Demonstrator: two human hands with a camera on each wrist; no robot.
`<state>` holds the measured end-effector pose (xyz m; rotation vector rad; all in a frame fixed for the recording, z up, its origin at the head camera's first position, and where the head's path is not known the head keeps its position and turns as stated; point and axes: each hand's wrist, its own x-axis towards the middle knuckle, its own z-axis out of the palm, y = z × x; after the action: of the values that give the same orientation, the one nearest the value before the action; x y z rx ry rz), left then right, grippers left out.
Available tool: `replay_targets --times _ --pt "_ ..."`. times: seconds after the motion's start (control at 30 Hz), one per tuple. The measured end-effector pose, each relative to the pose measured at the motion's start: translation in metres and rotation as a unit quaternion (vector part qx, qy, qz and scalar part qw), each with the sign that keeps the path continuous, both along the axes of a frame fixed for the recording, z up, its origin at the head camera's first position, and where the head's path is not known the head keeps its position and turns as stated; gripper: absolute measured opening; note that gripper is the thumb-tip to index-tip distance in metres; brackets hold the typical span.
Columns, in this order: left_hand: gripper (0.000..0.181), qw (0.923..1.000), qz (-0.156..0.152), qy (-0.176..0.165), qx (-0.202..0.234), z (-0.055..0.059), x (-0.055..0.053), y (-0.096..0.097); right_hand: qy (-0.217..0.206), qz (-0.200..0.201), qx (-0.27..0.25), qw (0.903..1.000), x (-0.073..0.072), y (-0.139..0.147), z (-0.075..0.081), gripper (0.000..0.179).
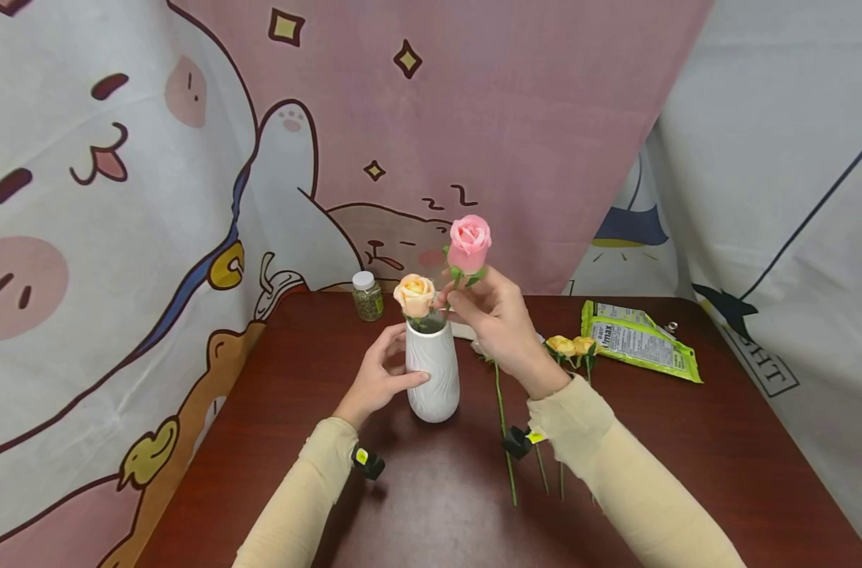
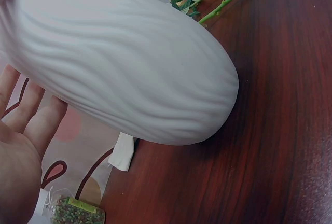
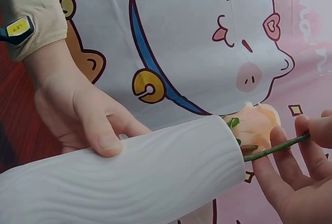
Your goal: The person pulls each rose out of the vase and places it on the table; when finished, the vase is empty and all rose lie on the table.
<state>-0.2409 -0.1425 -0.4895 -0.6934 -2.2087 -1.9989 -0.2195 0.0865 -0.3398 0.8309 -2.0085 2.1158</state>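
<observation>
A white vase (image 1: 433, 383) with a wavy relief stands on the table. The left hand (image 1: 382, 372) grips it from the side, thumb across its front and fingers behind. One peach rose (image 1: 415, 295) sits in the vase, its bloom just above the mouth. Over the vase's right side, the right hand (image 1: 500, 325) pinches a pink rose (image 1: 469, 243) by its stem, close under the bloom. In the right wrist view the green stem (image 3: 278, 148) runs from those fingers to the vase's rim, beside the peach bloom (image 3: 259, 123); its lower part is hidden by the vase.
Yellow roses (image 1: 572, 345) lie right of the vase, their long stems (image 1: 502, 418) pointing toward the person, partly under the right forearm. A white-lidded jar (image 1: 367, 300) stands behind on the left. A green packet (image 1: 639, 341) lies at the back right. Printed cloth (image 1: 530, 118) hangs behind the table.
</observation>
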Motion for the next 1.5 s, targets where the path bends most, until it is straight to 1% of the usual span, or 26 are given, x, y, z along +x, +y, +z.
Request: replay_targets --times 0.13,0.37,0.5,0.57,0.67,0.7,0.8,0.97,1.1,1.27,1.4,1.5 --pt "0.075 1.0 -0.001 0.004 0.001 -0.001 0.0 0.0 0.001 -0.003 -0.009 1.0 0.001 0.001 0.001 0.032" --pt "0.078 1.0 0.001 0.002 0.007 -0.001 0.001 0.001 0.015 -0.009 -0.018 0.9997 -0.002 0.003 0.002 0.036" --pt "0.08 1.0 0.006 0.0 0.0 0.002 0.002 0.002 0.016 -0.011 -0.024 0.9995 -0.003 0.003 0.003 0.038" --pt "0.079 1.0 0.009 -0.001 -0.004 0.003 0.002 0.003 0.01 -0.01 -0.034 0.9993 -0.003 0.003 0.003 0.032" --pt "0.075 0.9999 0.009 -0.004 -0.006 0.008 0.004 0.004 0.0 -0.008 -0.054 0.9985 -0.004 0.004 0.004 0.016" --pt "0.074 0.9999 0.011 -0.005 -0.007 0.009 0.005 0.004 -0.002 -0.007 -0.062 0.9981 -0.003 0.004 0.004 0.014" --pt "0.07 0.9998 0.014 -0.009 -0.008 0.009 0.006 0.004 -0.004 0.0 -0.082 0.9966 -0.003 0.005 0.005 0.016" --pt "0.069 0.9998 0.015 -0.008 -0.004 0.004 0.003 0.003 -0.006 0.009 -0.102 0.9947 -0.003 0.006 0.008 0.011" --pt "0.067 0.9999 0.013 -0.008 -0.001 0.002 0.002 0.002 -0.007 0.01 -0.109 0.994 -0.003 0.006 0.009 0.01" --pt "0.068 0.9998 0.016 -0.01 -0.008 0.001 0.002 0.003 -0.004 -0.001 -0.1 0.995 -0.003 0.007 0.009 0.016" --pt "0.069 0.9997 0.018 -0.01 -0.015 0.001 0.001 0.003 0.013 -0.014 -0.087 0.996 -0.004 0.008 0.01 0.024" --pt "0.069 0.9997 0.016 -0.015 -0.009 0.001 0.0 0.003 0.026 -0.027 -0.079 0.9962 -0.003 0.009 0.012 0.028"
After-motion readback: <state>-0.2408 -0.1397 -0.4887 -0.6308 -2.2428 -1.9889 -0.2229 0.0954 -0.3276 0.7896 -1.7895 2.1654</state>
